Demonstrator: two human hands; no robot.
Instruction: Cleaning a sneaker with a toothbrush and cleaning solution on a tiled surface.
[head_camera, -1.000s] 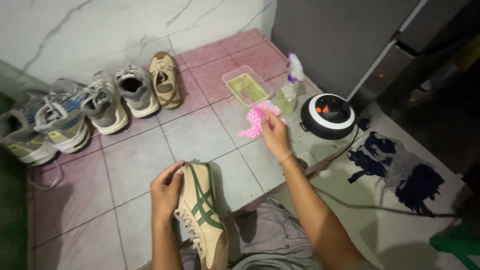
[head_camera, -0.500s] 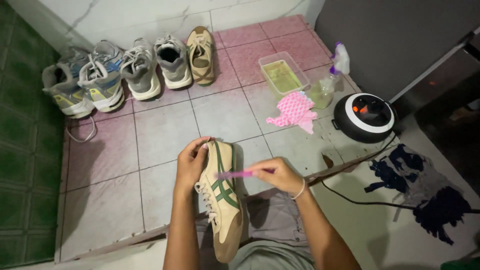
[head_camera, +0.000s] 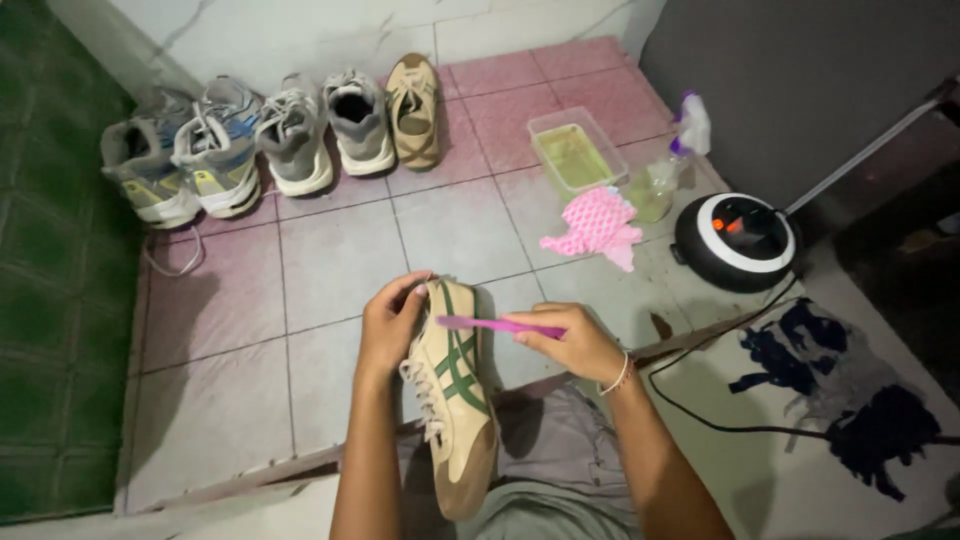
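My left hand (head_camera: 387, 322) grips the toe end of a beige sneaker (head_camera: 455, 400) with green stripes, held on its side over my lap. My right hand (head_camera: 575, 345) holds a pink toothbrush (head_camera: 495, 325) level, its brush end resting against the sneaker's side near the toe. The sneaker's white laces hang on its left side.
A row of several shoes (head_camera: 290, 130) lines the far wall. A clear tub of yellowish liquid (head_camera: 575, 152), a spray bottle (head_camera: 668, 160) and a pink cloth (head_camera: 595, 225) lie on the tiles. A round black-and-white appliance (head_camera: 738, 240) with a cord and a dark rag (head_camera: 830, 385) are at right.
My right hand came back from the pink cloth near the tub with the pink toothbrush and brought it to the sneaker's side. The view shifted left and steadied.
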